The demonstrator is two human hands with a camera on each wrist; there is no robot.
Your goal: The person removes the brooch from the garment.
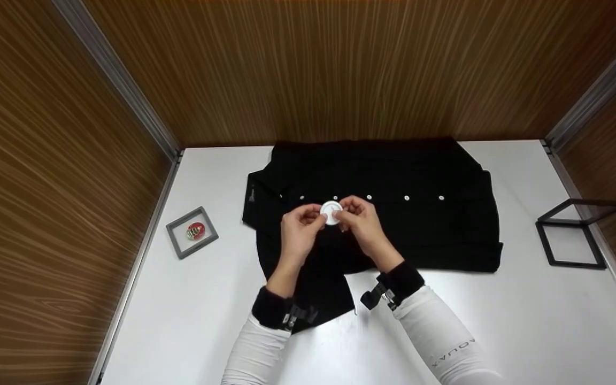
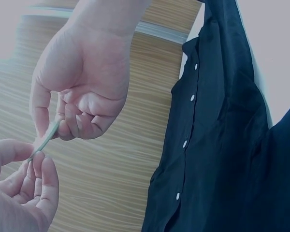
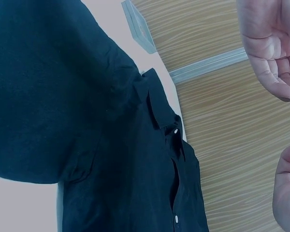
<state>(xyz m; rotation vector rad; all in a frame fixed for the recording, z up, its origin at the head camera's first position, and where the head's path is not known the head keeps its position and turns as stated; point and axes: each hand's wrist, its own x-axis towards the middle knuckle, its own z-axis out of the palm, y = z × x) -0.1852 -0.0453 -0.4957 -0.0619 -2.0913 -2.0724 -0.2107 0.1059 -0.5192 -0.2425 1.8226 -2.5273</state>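
A small white round disc (image 1: 331, 213) with a raised rim is held up over the dark shirt. My left hand (image 1: 301, 231) pinches its left edge between thumb and fingers. On the opposite edge, my right hand (image 1: 361, 222) pinches it too, the thumb lying across its face. Seen edge-on in the left wrist view, the disc (image 2: 47, 139) looks thin, with fingertips at both ends. Beneath the hands lies the black shirt (image 1: 393, 235), spread sideways with a row of white buttons. The right wrist view shows both hands only partly, and the disc is out of sight there.
At the left on the white table (image 1: 147, 321) lies a grey frame (image 1: 175, 239) with a red and green round piece (image 1: 195, 231) inside. A black hinged frame (image 1: 570, 264) stands unfolded at the right. Wood-grain panels (image 1: 340, 69) enclose the back and sides.
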